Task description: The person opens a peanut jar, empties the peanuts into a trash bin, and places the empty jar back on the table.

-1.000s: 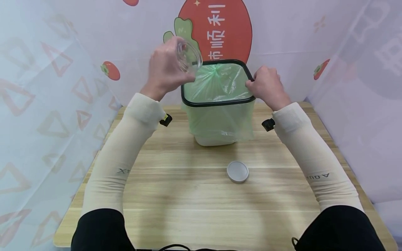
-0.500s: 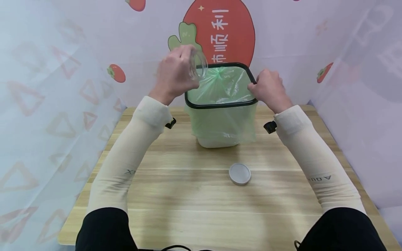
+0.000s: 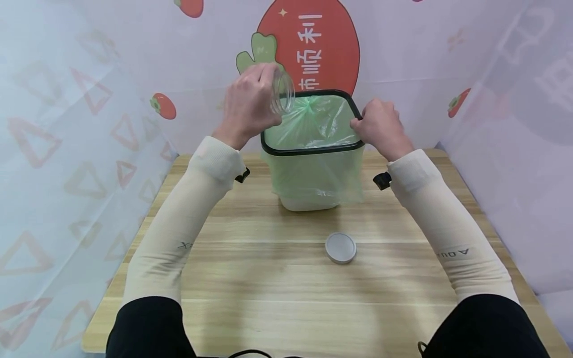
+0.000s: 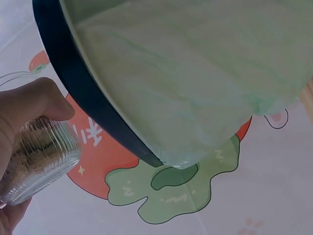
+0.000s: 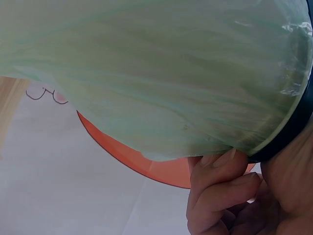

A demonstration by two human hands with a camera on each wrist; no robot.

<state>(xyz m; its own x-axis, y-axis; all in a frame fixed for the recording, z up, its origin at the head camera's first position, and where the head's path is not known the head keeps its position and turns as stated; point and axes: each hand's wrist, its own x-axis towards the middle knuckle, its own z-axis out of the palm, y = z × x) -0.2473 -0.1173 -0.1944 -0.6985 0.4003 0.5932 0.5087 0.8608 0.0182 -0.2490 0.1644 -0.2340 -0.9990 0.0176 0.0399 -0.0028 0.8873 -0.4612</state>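
Seemingly mid-pour, I see the left hand [image 3: 250,103] curled round a tilted glass jar [image 3: 284,92], the right hand [image 3: 383,127] gripping the rim [image 3: 313,150] of the lined bin [image 3: 309,204] between them; next likely calls for steeper tipping.

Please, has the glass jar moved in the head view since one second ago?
Yes. Against the large red print on the backdrop, the glass jar is now slightly lower and farther right in the picture.
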